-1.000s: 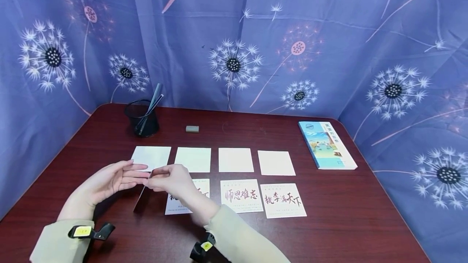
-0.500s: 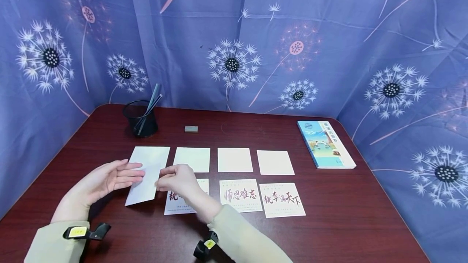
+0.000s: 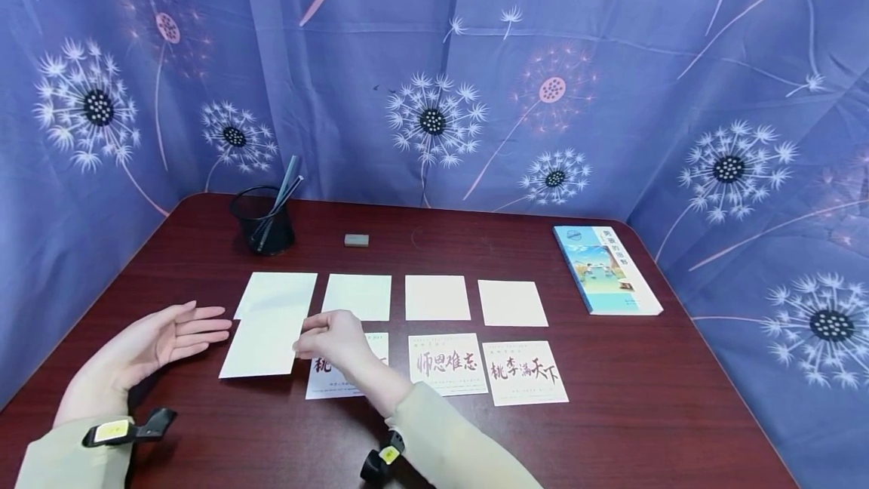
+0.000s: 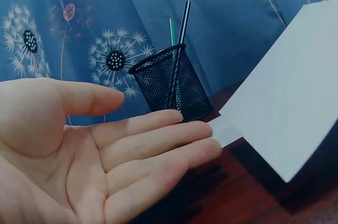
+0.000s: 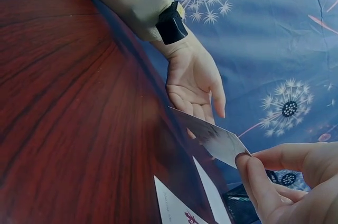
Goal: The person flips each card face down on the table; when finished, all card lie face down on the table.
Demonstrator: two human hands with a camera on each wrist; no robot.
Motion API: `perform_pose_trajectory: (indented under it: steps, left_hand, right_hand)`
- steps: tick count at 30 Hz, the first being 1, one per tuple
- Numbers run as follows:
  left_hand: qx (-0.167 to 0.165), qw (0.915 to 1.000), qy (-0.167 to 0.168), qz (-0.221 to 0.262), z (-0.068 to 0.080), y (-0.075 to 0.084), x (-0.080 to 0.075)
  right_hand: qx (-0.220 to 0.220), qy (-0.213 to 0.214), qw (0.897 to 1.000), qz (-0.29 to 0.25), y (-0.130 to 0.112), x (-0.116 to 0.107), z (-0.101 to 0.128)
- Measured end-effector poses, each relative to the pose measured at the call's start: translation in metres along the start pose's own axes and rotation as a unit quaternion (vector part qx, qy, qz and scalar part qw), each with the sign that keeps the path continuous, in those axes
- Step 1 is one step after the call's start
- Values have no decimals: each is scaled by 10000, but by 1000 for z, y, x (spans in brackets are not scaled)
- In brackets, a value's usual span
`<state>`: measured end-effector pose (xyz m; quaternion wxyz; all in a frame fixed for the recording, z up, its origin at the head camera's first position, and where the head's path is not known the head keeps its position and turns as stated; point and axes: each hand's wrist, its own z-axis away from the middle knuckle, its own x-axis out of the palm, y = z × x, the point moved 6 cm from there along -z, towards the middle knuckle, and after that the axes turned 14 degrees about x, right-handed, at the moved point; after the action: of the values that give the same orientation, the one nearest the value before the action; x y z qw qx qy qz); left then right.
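Note:
My right hand [image 3: 339,342] pinches the right edge of a square card [image 3: 261,345] between thumb and fingers. Its blank white face is up, and printing shows on its underside in the right wrist view. The card [image 4: 288,92] hangs just above the table, its far edge overlapping a blank white card [image 3: 281,293]. To its left, my left hand [image 3: 163,345] is apart from it, palm turned toward it and fingers extended. Beside and partly behind my right hand lies a card with red calligraphy [image 3: 333,383].
Two more calligraphy cards [image 3: 448,364] lie to the right in the front row. Behind them is a row of blank white cards [image 3: 437,298]. A black mesh pen cup [image 3: 271,229], an eraser [image 3: 356,240] and a book [image 3: 604,270] stand or lie farther back on the dark red table [image 3: 645,398].
The card was on edge between both hands; my right hand has turned it flat, white face up. My left hand has let go and moved left.

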<state>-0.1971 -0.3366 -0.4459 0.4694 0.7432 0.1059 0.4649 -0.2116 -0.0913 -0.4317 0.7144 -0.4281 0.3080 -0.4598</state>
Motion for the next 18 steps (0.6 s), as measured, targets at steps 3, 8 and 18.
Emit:
perform_pose_trajectory:
  steps: [3, 8, 18]
  left_hand:
    - [-162, 9998, 39, -114, 1, -3, -2]
    - [-300, 9991, 135, -249, 1, -5, -2]
    - [-395, 9982, 217, -406, 2, -7, -5]
  right_hand:
    - [-12, -8, 10000, -1, 1, 2, 0]
    - [23, -13, 10000, 7, 3, 4, -2]
    - [80, 134, 9996, 255, 7, 8, -4]
